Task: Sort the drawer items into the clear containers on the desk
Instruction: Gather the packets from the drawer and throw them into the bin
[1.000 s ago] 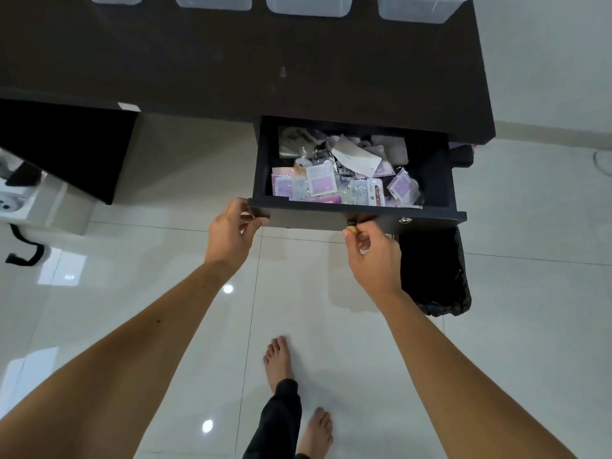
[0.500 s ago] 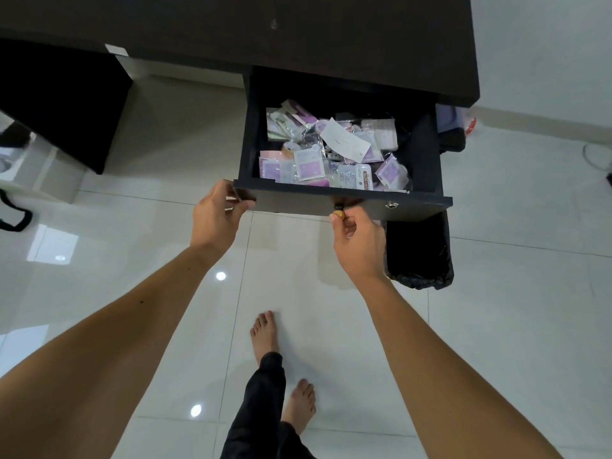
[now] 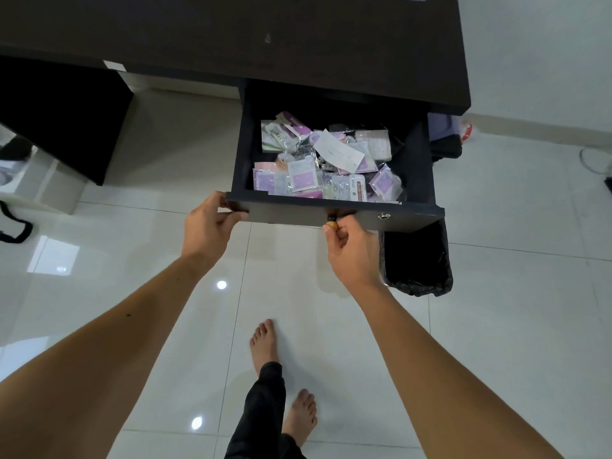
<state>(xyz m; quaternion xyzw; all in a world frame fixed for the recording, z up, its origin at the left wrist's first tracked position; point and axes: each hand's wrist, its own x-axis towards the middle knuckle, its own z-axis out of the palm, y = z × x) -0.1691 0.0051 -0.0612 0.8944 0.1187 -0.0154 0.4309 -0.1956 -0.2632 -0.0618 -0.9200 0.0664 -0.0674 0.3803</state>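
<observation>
Under the desk, drawer juts toward viewer, long axis left-right.

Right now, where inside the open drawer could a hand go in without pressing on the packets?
The drawer has a dark bare strip along its right wall, beside the packets, and a shadowed band at the back. The left and middle are crowded. The left hand and right hand occupy the front panel.

Both forearms bare, no sleeves, watch or rings visible. Left hand and right hand ungloved. Black trouser leg; feet bare.
</observation>
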